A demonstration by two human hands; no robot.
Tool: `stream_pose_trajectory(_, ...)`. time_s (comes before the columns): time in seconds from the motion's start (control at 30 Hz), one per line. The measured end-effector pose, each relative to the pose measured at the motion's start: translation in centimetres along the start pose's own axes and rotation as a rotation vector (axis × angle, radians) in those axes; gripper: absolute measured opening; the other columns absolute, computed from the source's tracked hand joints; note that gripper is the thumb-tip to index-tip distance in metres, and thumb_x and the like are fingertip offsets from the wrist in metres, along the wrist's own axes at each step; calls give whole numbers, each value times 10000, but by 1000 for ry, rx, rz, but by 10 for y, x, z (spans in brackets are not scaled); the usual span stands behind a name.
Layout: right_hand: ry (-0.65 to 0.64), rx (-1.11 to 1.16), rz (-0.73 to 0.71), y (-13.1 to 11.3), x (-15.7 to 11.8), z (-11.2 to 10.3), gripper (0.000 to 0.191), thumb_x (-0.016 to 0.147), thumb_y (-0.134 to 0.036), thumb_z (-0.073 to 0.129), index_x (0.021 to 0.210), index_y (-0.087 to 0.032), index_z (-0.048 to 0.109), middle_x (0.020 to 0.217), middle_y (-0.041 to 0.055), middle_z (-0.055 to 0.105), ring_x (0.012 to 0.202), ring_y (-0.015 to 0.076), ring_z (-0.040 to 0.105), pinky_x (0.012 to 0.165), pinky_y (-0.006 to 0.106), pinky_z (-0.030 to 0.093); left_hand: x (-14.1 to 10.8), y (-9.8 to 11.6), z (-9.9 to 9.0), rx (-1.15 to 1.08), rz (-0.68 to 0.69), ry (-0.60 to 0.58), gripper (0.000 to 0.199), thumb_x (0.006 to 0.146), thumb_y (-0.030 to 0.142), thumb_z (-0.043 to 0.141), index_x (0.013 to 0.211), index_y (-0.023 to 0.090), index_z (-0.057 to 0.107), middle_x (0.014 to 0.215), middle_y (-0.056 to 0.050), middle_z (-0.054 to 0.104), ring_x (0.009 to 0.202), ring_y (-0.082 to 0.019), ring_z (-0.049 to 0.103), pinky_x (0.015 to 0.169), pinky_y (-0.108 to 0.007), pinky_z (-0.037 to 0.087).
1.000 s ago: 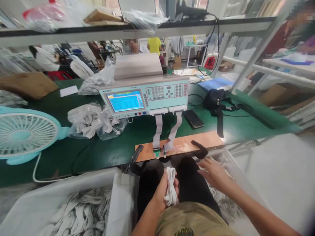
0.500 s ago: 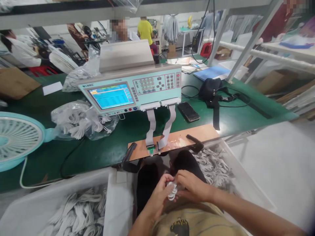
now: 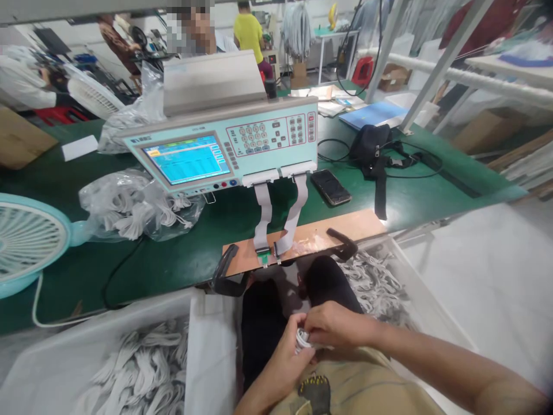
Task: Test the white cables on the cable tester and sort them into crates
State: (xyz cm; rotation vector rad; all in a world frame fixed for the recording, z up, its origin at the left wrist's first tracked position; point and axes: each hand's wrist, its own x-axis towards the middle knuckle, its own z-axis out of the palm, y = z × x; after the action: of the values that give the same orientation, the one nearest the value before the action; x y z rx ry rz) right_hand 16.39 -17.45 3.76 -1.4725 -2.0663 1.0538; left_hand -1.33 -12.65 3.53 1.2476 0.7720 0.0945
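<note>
Over my lap, my left hand (image 3: 288,350) is closed around a small coiled white cable (image 3: 302,340). Against it, my right hand (image 3: 332,324) has its fingers bent and pinched on the same coil. Both hands meet at the coil, and my fingers hide most of it. Ahead of them, at the table's edge, two grey ribbon cables (image 3: 262,216) run from a bench tester (image 3: 276,138) down to a small green circuit board (image 3: 265,259) on a wooden strip (image 3: 322,239); neither hand touches these.
White bins hold many bundled cables, one at left (image 3: 194,340), another at right (image 3: 425,288). Black clamps (image 3: 228,271) grip the wooden strip. On the green table (image 3: 194,259) are a fan (image 3: 32,245), bagged cables (image 3: 125,202), a phone (image 3: 331,187) and a black pouch (image 3: 370,147). People work behind.
My right hand has closed in over the coil, which now shows less between my fingers. The view has shifted slightly, so the table and tester sit a little higher and further left.
</note>
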Motion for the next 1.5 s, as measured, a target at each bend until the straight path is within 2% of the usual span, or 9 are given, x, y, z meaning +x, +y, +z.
stream_pose_trajectory(0.13,-44,97,-59,4,3,-7,184,785,-103,513,834,-168,679,774,30,665,683,136,589,620,195,394,-1,3,3,-32,-31,19,477,702,89,533,1159,214,477,1066,-66,547,812,-175,573,685,-271,485)
stream_pose_trajectory(0.3,-38,17,45,0,3,-3,107,735,-119,550,755,-156,648,717,26,638,609,132,547,577,210,368,3,-6,1,-10,-10,27,370,741,172,565,1097,221,475,978,-28,563,727,-142,554,656,-248,457)
stream_pose_trajectory(0.5,179,123,246,5,-3,26,120,686,-100,525,763,-161,594,688,-1,602,589,114,517,543,197,350,6,-18,-11,321,93,169,44,698,134,569,673,169,569,711,-2,570,663,-143,517,604,-231,382)
stream_pose_trajectory(0.63,364,-98,103,13,10,32,69,701,-118,510,706,-175,548,663,7,567,642,144,484,638,272,338,13,-4,-23,459,220,242,112,733,140,557,641,168,615,707,-18,598,689,-154,545,640,-240,388)
stream_pose_trajectory(0.73,529,-105,28,16,33,21,67,736,-140,477,715,-180,526,661,6,532,646,150,449,649,296,323,29,5,-35,275,210,286,113,778,238,559,720,171,629,639,4,575,594,-134,519,553,-222,396)
stream_pose_trajectory(0.87,712,339,152,17,65,7,106,793,-213,459,692,-189,480,631,-27,472,603,126,425,595,253,349,56,3,-42,-170,197,477,210,736,364,634,797,163,625,617,24,574,525,-112,504,471,-203,421)
stream_pose_trajectory(1.0,750,677,232,20,85,10,164,791,-298,524,678,-181,506,619,-36,484,586,114,438,562,227,373,69,4,-39,-548,161,630,295,631,348,739,819,147,632,627,24,609,508,-93,532,455,-183,431)
stream_pose_trajectory(1.23,784,799,267,24,92,11,219,748,-374,602,684,-167,570,616,-22,563,566,121,484,553,237,398,70,11,-41,-764,64,534,375,556,310,803,833,109,649,621,-13,633,466,-84,534,384,-163,408)
stream_pose_trajectory(1.5,762,1100,366,9,97,3,305,643,-435,681,618,-169,535,523,-22,545,461,99,441,463,231,356,66,13,-58,-383,272,400,281,735,397,660,761,118,655,565,20,556,496,-85,463,442,-181,403)
